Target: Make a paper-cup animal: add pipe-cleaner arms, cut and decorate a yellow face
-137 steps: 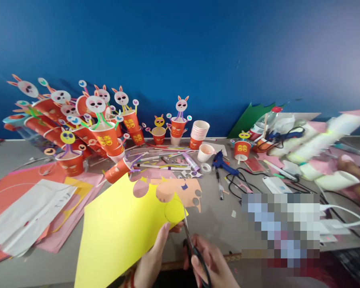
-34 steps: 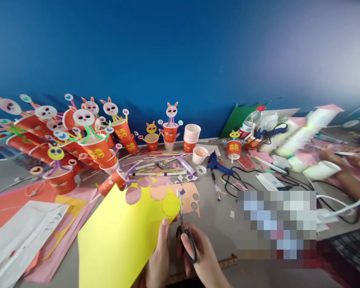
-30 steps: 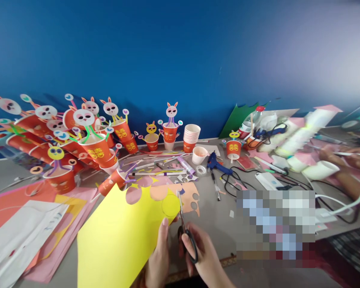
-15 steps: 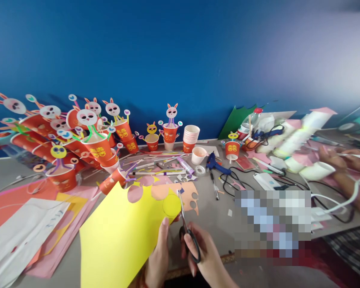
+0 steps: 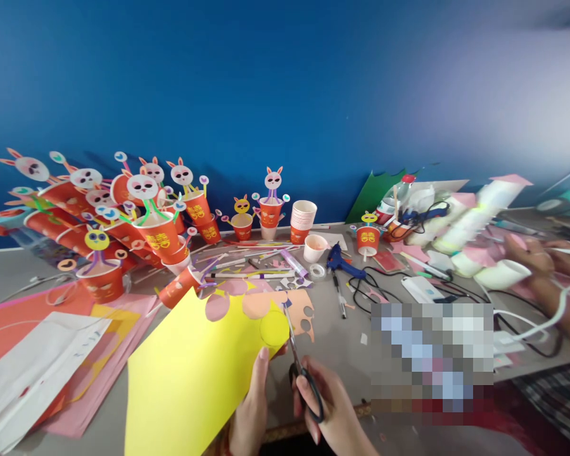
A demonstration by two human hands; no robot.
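Observation:
A large yellow sheet (image 5: 185,380) with round cut-outs along its top edge is held at its right side by my left hand (image 5: 253,399), thumb on top. Near its right corner a circle (image 5: 274,328) is drawn. My right hand (image 5: 327,399) is closed round the black handles of the scissors (image 5: 292,335). The blades point up and away, beside the sheet's right corner. Behind the sheet lies a peach paper (image 5: 297,310) with round holes.
Red cups (image 5: 159,237) with paper rabbit faces crowd the back left. Further right are stacked cups (image 5: 303,221), a blue glue gun (image 5: 344,263) and black cables. Coloured sheets (image 5: 76,405) lie at left. Another person's hands (image 5: 546,263) work at far right.
My right hand and the scissors have shifted slightly right and down. The sheet's right corner has moved a little to the right. The other person's hands have moved slightly.

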